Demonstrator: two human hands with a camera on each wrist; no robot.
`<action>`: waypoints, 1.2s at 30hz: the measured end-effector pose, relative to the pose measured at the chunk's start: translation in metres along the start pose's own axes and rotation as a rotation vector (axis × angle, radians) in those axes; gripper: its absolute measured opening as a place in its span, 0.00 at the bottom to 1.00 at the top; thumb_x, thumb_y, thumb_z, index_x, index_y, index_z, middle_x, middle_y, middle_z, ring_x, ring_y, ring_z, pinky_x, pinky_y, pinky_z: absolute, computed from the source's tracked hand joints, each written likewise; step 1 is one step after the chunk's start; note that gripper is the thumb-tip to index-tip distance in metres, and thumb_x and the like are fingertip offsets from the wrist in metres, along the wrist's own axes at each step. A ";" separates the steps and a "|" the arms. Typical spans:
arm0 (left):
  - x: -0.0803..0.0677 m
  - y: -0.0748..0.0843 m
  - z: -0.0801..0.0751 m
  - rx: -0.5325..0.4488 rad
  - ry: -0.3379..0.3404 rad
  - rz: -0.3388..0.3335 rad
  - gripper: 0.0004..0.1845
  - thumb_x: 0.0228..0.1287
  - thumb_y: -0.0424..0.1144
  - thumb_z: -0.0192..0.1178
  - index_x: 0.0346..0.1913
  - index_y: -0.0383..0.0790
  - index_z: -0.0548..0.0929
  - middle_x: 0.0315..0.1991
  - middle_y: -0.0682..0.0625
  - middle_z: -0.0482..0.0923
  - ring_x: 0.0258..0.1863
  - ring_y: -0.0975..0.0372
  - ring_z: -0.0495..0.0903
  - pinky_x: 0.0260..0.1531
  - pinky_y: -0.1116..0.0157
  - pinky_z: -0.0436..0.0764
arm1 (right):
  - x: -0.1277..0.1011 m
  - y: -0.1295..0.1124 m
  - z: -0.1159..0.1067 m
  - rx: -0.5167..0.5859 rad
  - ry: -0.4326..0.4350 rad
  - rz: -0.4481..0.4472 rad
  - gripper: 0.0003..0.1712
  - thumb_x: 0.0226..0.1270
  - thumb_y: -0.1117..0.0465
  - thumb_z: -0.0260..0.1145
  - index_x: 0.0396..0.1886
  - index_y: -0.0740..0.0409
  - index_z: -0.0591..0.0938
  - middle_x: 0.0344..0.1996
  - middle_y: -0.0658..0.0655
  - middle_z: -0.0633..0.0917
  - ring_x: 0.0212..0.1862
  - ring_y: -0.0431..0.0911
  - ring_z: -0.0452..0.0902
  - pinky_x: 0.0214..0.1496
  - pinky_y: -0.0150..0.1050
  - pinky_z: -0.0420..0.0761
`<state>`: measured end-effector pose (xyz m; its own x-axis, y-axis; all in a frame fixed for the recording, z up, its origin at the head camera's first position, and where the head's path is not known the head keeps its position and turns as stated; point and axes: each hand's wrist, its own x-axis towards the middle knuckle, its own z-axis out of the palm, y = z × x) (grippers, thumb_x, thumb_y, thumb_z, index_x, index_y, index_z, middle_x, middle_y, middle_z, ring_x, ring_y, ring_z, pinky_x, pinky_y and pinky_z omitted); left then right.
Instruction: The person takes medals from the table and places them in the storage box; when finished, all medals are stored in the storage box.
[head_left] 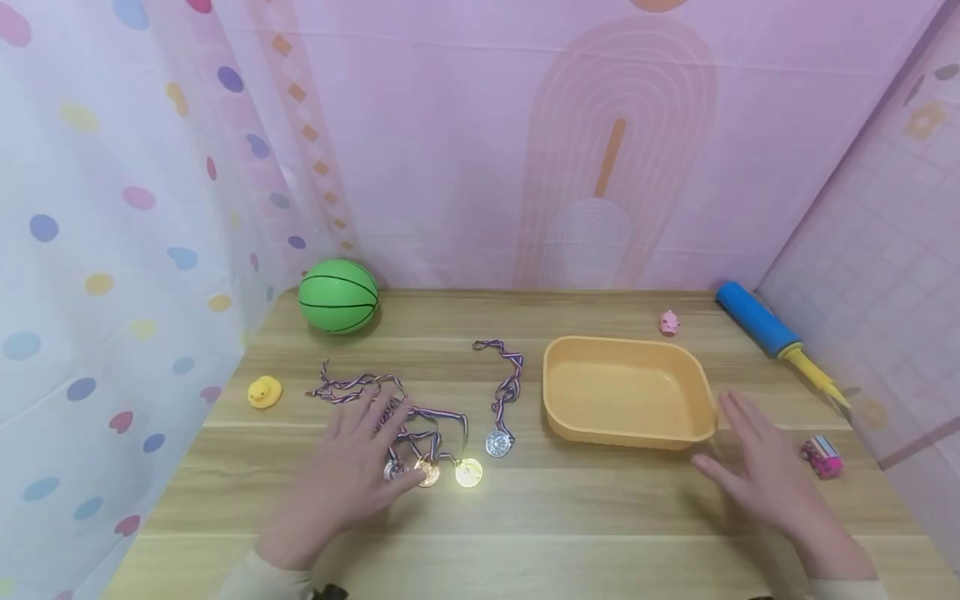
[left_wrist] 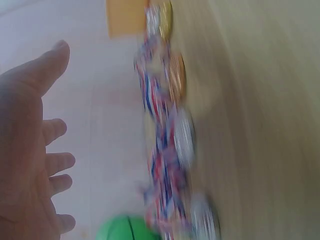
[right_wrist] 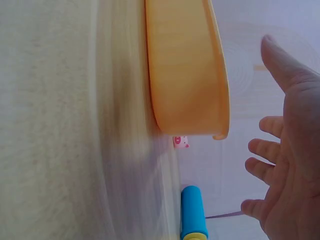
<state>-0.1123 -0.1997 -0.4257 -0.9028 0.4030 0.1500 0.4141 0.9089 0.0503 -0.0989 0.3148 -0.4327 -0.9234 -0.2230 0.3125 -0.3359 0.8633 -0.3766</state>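
Note:
My left hand (head_left: 348, 467) hovers with spread fingers over a tangle of medals on striped ribbons (head_left: 442, 413). Beside its thumb lie a bronze medal (head_left: 427, 474) and a gold medal (head_left: 468, 472); the hand partly covers a silver one. Another silver medal (head_left: 498, 443) lies apart to the right, its ribbon stretching away toward the back. In the left wrist view the medals are blurred, and the palm (left_wrist: 22, 165) holds nothing. My right hand (head_left: 776, 479), fingers extended and empty, is just right of an orange plastic basin (head_left: 630, 437), with nothing inside it.
A green ball (head_left: 339, 297) sits at the back left, a yellow rubber duck (head_left: 265, 392) in front of it. Behind the basin stands a small pink pig (head_left: 669, 323). A blue and yellow pump-like toy (head_left: 761, 321) and a pink toy truck (head_left: 822, 457) lie at the right.

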 end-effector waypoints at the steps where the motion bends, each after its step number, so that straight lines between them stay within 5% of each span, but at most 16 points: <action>1: 0.006 0.008 0.001 -0.007 -0.004 0.015 0.48 0.58 0.71 0.52 0.75 0.49 0.54 0.76 0.43 0.43 0.75 0.48 0.40 0.66 0.38 0.45 | 0.003 0.001 0.000 0.028 0.003 0.009 0.51 0.60 0.49 0.70 0.75 0.62 0.53 0.70 0.72 0.58 0.69 0.69 0.52 0.64 0.70 0.52; 6: 0.041 0.055 0.013 -0.088 0.031 0.118 0.45 0.62 0.69 0.48 0.75 0.47 0.53 0.76 0.44 0.45 0.74 0.50 0.45 0.69 0.45 0.48 | 0.015 0.006 -0.001 0.165 -0.024 0.106 0.41 0.69 0.52 0.62 0.74 0.62 0.56 0.68 0.74 0.60 0.67 0.72 0.54 0.62 0.70 0.55; 11: 0.073 0.098 0.031 -0.323 0.073 0.169 0.41 0.67 0.64 0.49 0.75 0.44 0.54 0.74 0.44 0.51 0.72 0.52 0.54 0.67 0.51 0.58 | 0.026 0.012 0.002 0.234 -0.007 0.166 0.32 0.73 0.52 0.58 0.69 0.64 0.65 0.64 0.71 0.69 0.62 0.67 0.65 0.58 0.65 0.66; 14: 0.090 0.116 0.041 -0.507 0.092 0.128 0.36 0.68 0.58 0.52 0.72 0.43 0.60 0.71 0.43 0.59 0.67 0.52 0.64 0.63 0.52 0.66 | 0.031 0.016 0.004 0.271 0.015 0.197 0.27 0.73 0.53 0.57 0.65 0.65 0.71 0.60 0.68 0.74 0.56 0.61 0.72 0.52 0.47 0.79; 17: 0.103 0.128 0.049 -0.675 0.096 0.028 0.32 0.68 0.56 0.54 0.69 0.43 0.66 0.64 0.45 0.67 0.57 0.56 0.74 0.55 0.56 0.75 | 0.034 0.020 0.006 0.287 0.017 0.248 0.26 0.74 0.51 0.56 0.63 0.63 0.73 0.59 0.67 0.75 0.53 0.58 0.75 0.45 0.28 0.79; 21: 0.112 0.138 0.057 -0.839 0.128 -0.087 0.27 0.68 0.51 0.57 0.64 0.40 0.72 0.54 0.47 0.74 0.44 0.61 0.77 0.44 0.63 0.79 | 0.036 0.023 0.009 0.312 0.022 0.290 0.25 0.73 0.51 0.57 0.61 0.63 0.75 0.57 0.68 0.77 0.50 0.58 0.77 0.40 0.24 0.77; 25: 0.115 0.143 0.063 -0.925 0.157 -0.123 0.23 0.66 0.45 0.60 0.60 0.37 0.76 0.47 0.49 0.76 0.40 0.63 0.77 0.42 0.65 0.78 | 0.038 0.023 0.015 0.360 0.036 0.295 0.23 0.72 0.55 0.58 0.59 0.65 0.75 0.55 0.70 0.77 0.47 0.59 0.78 0.37 0.25 0.77; 29: 0.115 0.143 0.066 -0.930 0.160 -0.124 0.20 0.66 0.43 0.60 0.57 0.38 0.78 0.46 0.51 0.76 0.40 0.63 0.77 0.43 0.66 0.78 | 0.038 0.023 0.021 0.386 0.041 0.316 0.23 0.72 0.55 0.58 0.60 0.65 0.75 0.55 0.70 0.77 0.47 0.59 0.79 0.37 0.24 0.77; 36: 0.120 0.130 0.063 -0.847 0.193 -0.159 0.14 0.64 0.40 0.62 0.51 0.41 0.83 0.43 0.52 0.80 0.39 0.65 0.78 0.40 0.70 0.79 | 0.044 0.016 0.033 0.492 0.095 0.428 0.24 0.71 0.52 0.60 0.59 0.63 0.77 0.50 0.66 0.79 0.41 0.36 0.76 0.38 0.25 0.78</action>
<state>-0.1744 -0.0266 -0.4638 -0.9533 0.1840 0.2397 0.3017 0.5362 0.7884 -0.1516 0.3039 -0.4540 -0.9815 0.1540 0.1137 -0.0095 0.5541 -0.8324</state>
